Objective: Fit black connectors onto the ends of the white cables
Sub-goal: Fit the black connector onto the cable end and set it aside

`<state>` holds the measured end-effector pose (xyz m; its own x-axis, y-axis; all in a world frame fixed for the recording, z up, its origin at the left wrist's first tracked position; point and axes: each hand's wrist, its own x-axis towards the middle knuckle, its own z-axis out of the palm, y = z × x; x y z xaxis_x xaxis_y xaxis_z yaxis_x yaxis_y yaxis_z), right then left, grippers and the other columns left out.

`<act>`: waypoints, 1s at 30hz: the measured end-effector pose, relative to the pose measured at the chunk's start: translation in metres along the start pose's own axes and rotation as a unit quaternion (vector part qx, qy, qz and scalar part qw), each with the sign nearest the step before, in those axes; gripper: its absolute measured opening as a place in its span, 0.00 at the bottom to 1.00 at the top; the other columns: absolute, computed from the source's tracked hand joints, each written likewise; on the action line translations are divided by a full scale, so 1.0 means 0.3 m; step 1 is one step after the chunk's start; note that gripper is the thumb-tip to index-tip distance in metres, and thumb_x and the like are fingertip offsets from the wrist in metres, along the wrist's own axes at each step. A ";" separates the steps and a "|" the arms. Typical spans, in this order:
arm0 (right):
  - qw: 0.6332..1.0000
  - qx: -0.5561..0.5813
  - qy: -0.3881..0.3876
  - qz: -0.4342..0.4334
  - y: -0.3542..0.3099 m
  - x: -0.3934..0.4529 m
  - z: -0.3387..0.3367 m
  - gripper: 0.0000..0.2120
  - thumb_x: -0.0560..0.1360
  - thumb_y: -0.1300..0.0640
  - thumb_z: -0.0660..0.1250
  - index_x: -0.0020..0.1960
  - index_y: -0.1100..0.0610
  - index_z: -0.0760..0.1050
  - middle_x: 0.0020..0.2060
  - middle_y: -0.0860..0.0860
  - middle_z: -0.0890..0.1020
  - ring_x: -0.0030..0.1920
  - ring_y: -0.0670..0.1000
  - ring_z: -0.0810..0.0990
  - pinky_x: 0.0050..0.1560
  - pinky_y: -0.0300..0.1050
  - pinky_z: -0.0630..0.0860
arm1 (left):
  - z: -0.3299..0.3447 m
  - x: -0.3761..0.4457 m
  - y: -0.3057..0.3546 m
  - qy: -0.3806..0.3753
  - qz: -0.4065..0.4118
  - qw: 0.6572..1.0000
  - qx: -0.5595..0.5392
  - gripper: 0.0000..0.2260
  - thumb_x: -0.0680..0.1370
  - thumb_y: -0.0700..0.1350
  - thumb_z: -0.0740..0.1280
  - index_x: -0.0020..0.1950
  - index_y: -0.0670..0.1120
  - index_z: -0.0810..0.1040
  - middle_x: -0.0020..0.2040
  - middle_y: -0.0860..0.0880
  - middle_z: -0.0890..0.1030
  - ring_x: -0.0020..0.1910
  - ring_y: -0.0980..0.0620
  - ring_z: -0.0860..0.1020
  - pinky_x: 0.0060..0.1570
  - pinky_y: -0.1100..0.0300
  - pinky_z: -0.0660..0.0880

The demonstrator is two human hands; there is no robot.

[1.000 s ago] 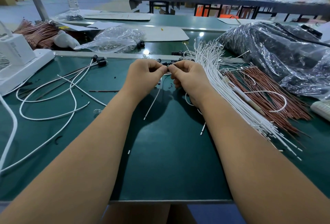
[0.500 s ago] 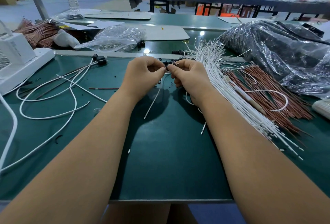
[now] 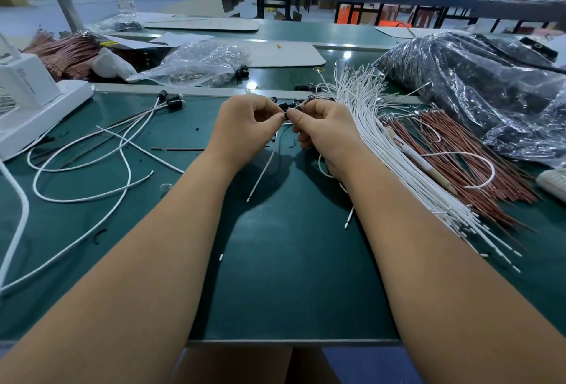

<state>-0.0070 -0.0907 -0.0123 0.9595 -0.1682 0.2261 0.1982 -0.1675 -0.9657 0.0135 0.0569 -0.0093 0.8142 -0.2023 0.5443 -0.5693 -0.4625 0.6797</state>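
**Head view: both hands pinch a black connector and white cable at mid-bench**

Head view, looking down at a green bench mat (image 3: 291, 276). Its near edge runs straight across the bottom, between the two forearms. A raised pale strip (image 3: 199, 91) bounds the mat at the far side, just beyond the hands. Bare mat lies between the forearms, from the hands back to the near edge; only a few short white scraps sit there.

Left side is crowded: loose white cables (image 3: 82, 169) loop across the mat, some ending in fitted black connectors (image 3: 174, 102) near the far strip. A white device (image 3: 27, 101) sits at the left edge. Right side is tighter: a thick bundle of white cables (image 3: 398, 150) fans diagonally, touching the right wrist area, with a bundle of brown wires (image 3: 465, 157) just beside it and a big plastic bag of black parts (image 3: 477, 86) beyond. Spare black connectors (image 3: 306, 87) lie on the far strip near the bundle's top.

Left hand (image 3: 245, 129) and right hand (image 3: 324, 129) meet above the mat, fingertips touching. Both are curled. Held black connector (image 3: 286, 107) sits right at the meeting point, pinched between left thumb and forefinger; right fingers pinch the held white cable (image 3: 263, 175) end against it. That cable drops from under the hands toward the near edge, free end on the mat. How deep the cable sits in the connector: cannot tell, fingers cover it.
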 end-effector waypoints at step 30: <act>1.000 0.023 0.006 0.014 -0.025 -0.012 0.003 0.05 0.76 0.60 0.70 0.42 0.57 0.77 0.28 0.48 0.77 0.24 0.42 0.72 0.28 0.35 0.72 | 0.010 0.015 -0.022 -0.024 -0.032 0.999 -0.037 0.05 0.78 0.41 0.69 0.43 0.43 0.82 0.31 0.50 0.76 0.29 0.59 0.69 0.31 0.69 0.66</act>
<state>-0.0117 -0.0880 -0.0061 0.9623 -0.1849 0.1994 0.1797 -0.1183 -0.9766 0.0213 0.0564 -0.0127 0.8524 -0.2173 0.4757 -0.5219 -0.4110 0.7475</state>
